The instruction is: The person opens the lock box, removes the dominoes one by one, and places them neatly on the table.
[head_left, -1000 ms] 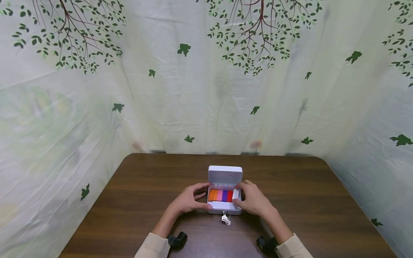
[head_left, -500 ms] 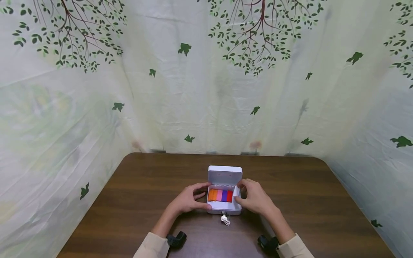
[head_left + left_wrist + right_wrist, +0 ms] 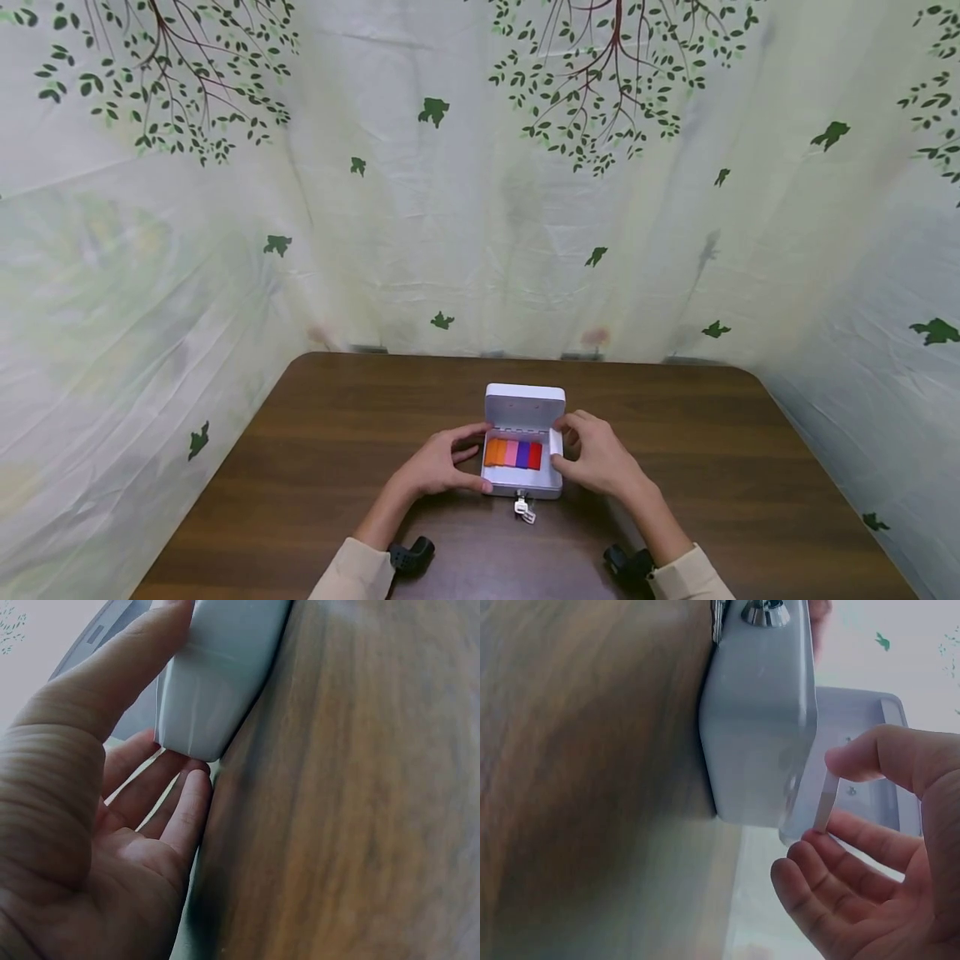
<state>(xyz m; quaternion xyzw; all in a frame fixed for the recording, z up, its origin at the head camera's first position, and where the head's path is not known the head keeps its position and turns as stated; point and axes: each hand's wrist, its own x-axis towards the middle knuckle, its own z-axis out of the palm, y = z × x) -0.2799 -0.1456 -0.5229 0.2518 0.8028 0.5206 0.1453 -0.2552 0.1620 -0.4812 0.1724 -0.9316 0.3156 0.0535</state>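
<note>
A small white metal lockbox (image 3: 502, 492) stands on the table with its lid (image 3: 524, 408) raised. Inside lies a row of coloured pieces (image 3: 512, 454) in orange, pink, purple and red; their exact kind is too small to tell. My left hand (image 3: 433, 465) holds the box's left end, thumb at the front corner and fingers at the back corner. At the right end, my right hand (image 3: 600, 457) pinches a thin white strip-like piece (image 3: 826, 801) between thumb and fingertips. In the right wrist view that piece is above the box's rim.
Keys (image 3: 522, 508) hang from the lock at the box's front. The brown wooden table (image 3: 360, 408) extends on all sides, with a leaf-printed curtain (image 3: 510, 208) behind it. A black wrist device (image 3: 411, 556) sits on each forearm.
My right hand has shifted slightly right with the white piece, which has moved away from the red piece toward the box's right edge. The left hand keeps its hold.
</note>
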